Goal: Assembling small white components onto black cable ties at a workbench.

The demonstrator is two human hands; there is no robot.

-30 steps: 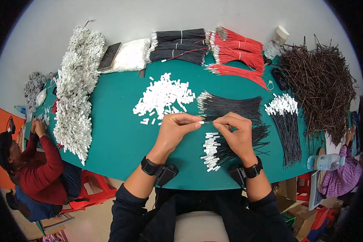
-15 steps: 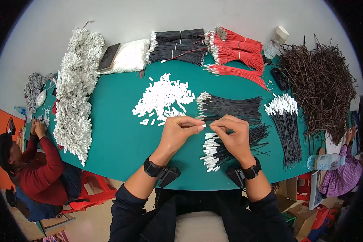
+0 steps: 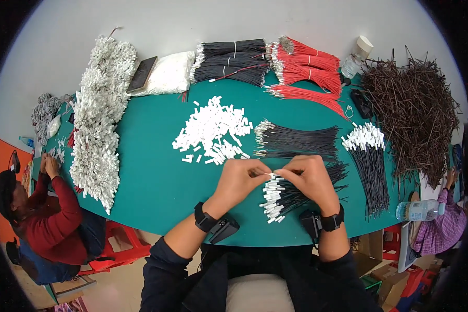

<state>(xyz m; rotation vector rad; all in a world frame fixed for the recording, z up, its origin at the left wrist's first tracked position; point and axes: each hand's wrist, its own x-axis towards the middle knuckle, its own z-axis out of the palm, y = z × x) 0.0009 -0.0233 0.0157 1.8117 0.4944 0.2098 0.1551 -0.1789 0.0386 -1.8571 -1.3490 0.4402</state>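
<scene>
My left hand (image 3: 237, 181) pinches a small white connector housing (image 3: 270, 174) between thumb and forefinger. Close against it, my right hand (image 3: 311, 178) pinches what looks like a thin black wire, mostly hidden by the fingers. The fingertips of both hands nearly meet. Just below them lies a pile of black wires with white housings (image 3: 272, 202) on their left ends. Beyond the hands a bundle of bare-ended black wires (image 3: 301, 139) lies flat. Loose white housings (image 3: 210, 127) are heaped to the left of it.
Finished-looking wires with white ends (image 3: 366, 161) lie right, near a brown tangled wire heap (image 3: 411, 109) and water bottle (image 3: 420, 209). Behind are black bundles (image 3: 231, 60), red bundles (image 3: 307, 67), a white bag (image 3: 169, 73) and dark phone (image 3: 142, 74). White connector heap (image 3: 96, 130) and co-worker (image 3: 52, 208) are left.
Both hands have moved slightly toward me and to the right, and their fingertips have come together. The housing in my left hand now meets the fingertips of my right.
</scene>
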